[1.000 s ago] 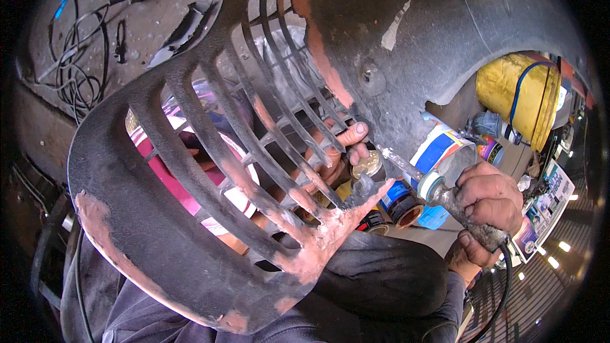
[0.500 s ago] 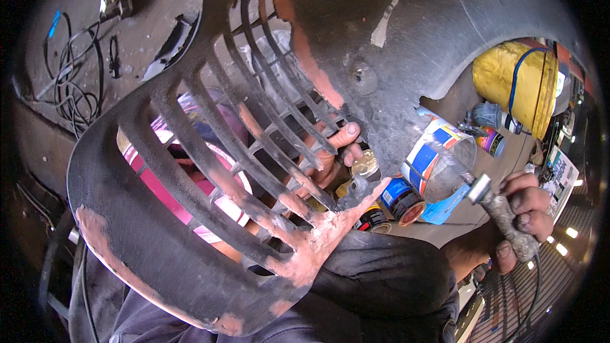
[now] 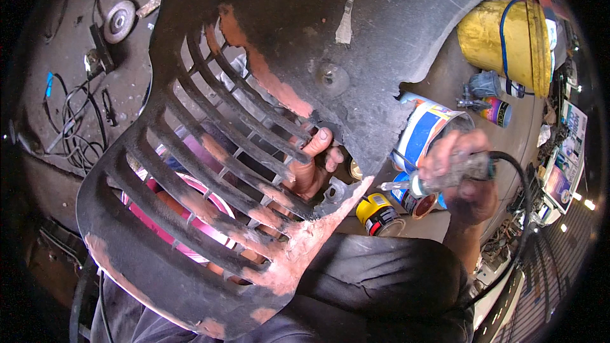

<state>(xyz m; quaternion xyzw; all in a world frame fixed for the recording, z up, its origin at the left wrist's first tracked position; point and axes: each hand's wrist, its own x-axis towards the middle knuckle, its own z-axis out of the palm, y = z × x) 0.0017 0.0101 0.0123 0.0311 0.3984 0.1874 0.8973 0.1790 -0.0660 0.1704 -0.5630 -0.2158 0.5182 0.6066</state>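
Observation:
A black plastic car bumper (image 3: 190,273) with a slatted grille and patches of pinkish filler lies tilted across my lap. Behind the slats is my left hand (image 3: 308,168), its thumb and fingers closed around the bumper near the broken inner ends of the grille. My right hand (image 3: 454,152) is wrapped around the grimy handle of a corded soldering iron (image 3: 467,168). The iron's metal tip points left, close to the bumper's ragged broken edge; whether it touches cannot be told.
A white-and-blue bucket (image 3: 424,133), a yellow-and-black can (image 3: 376,209) and other cans stand beyond the broken edge. Farther right is a yellow container (image 3: 502,41). A coiled cable (image 3: 79,121) and a round disc (image 3: 119,22) lie on the floor at left. Under the grille sits a pink tub (image 3: 219,200).
My right hand has brought the soldering iron leftward and up from the lower right, turning its tip toward the broken edge. The bumper appears shifted a little left; my left hand keeps its hold.

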